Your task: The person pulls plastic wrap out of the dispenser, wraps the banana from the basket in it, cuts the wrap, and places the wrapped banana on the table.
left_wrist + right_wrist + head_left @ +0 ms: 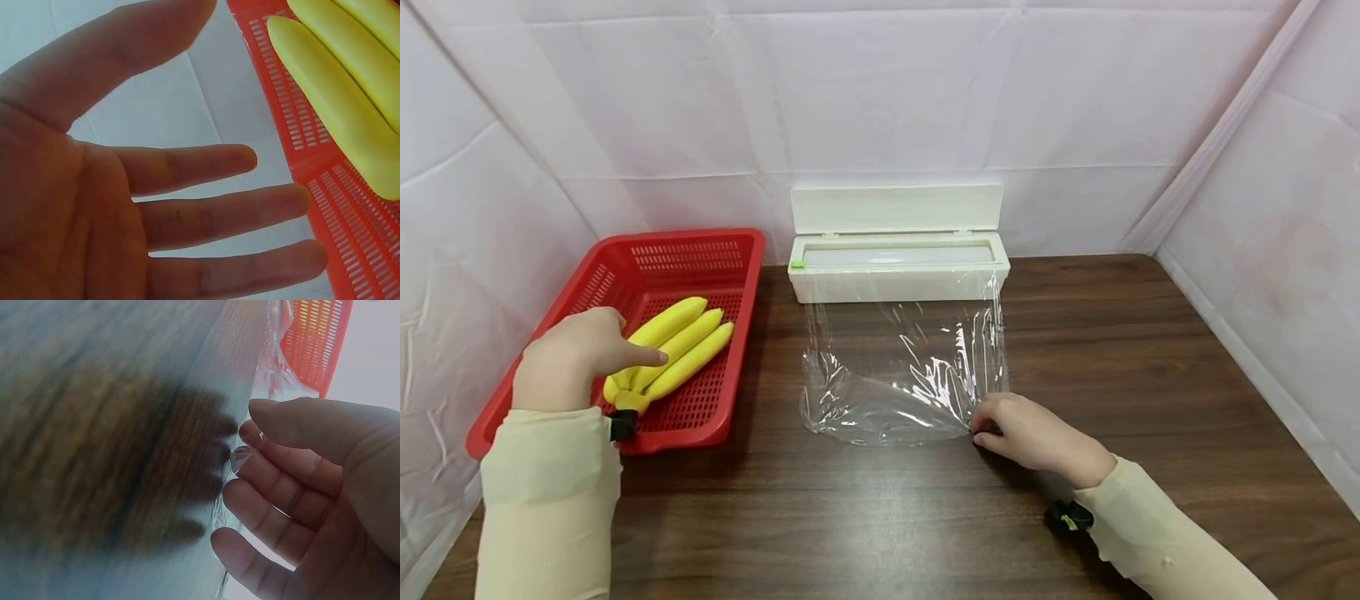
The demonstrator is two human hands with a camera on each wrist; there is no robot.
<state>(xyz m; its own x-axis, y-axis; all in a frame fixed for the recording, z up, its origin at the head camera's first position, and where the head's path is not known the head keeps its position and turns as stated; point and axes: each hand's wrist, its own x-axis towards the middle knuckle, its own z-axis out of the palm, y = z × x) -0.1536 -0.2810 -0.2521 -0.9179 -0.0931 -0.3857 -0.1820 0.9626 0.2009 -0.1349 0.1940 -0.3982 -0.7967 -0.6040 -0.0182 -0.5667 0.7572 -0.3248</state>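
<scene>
In the head view my left hand (574,350) hovers over the red plastic basket (747,333), beside a bunch of yellow bananas (688,343). Its thumb extends across above the fruit in that view. The left wrist view shows its fingers (219,219) straight and spread, with nothing held and the bananas apart from them. A sheet of clear cling film (880,404) stretches from the white dispenser box (802,288) toward the front of the table. At the sheet's near right corner, my right hand (1037,433) pinches the film between thumb and index finger, just above the wood.
The dispenser's lid (895,208) stands raised against the pale curtain (880,100) at the back. A small green tab (797,264) shows on the box's left end. Dark wood tabletop (865,533) extends in front and to the right, with curtains on both sides.
</scene>
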